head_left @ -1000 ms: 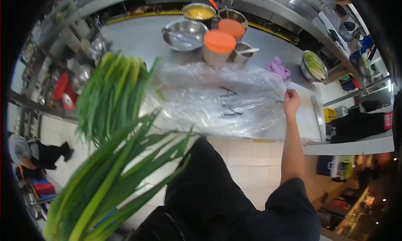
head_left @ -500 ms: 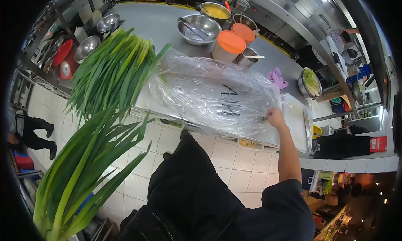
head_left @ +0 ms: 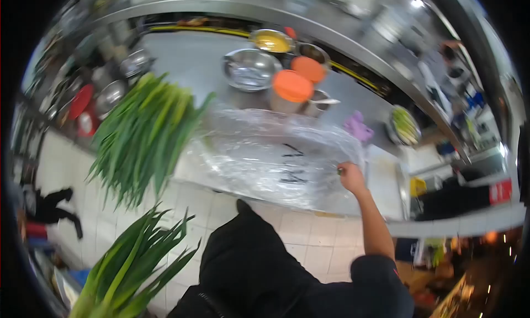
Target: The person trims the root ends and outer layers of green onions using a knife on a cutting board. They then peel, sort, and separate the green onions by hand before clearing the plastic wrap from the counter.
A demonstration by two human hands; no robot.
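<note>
My right hand (head_left: 351,177) is closed at the right end of a large clear plastic bag (head_left: 248,160) with black marker writing, which lies flat on the steel table. A small green scrap (head_left: 339,171) shows at its fingertips. My left hand is out of view. At the lower left, a bunch of leeks (head_left: 130,263) rises from the bottom edge of the view, leaves pointing up; what supports it is hidden. A big pile of leek leaves (head_left: 149,133) lies on the table's left side and hangs over its front edge.
Behind the bag stand an orange-lidded tub (head_left: 292,86), a steel bowl (head_left: 252,69) and a pot of yellow liquid (head_left: 272,41). A purple cloth (head_left: 359,126) and a bowl of pale green vegetables (head_left: 404,126) sit to the right. Another person (head_left: 55,207) is at the far left.
The view has tilted, so the table sits lower in the frame and is blurred. The lower leek bunch has dropped towards the bottom edge. My right hand stays closed at the bag's right end.
</note>
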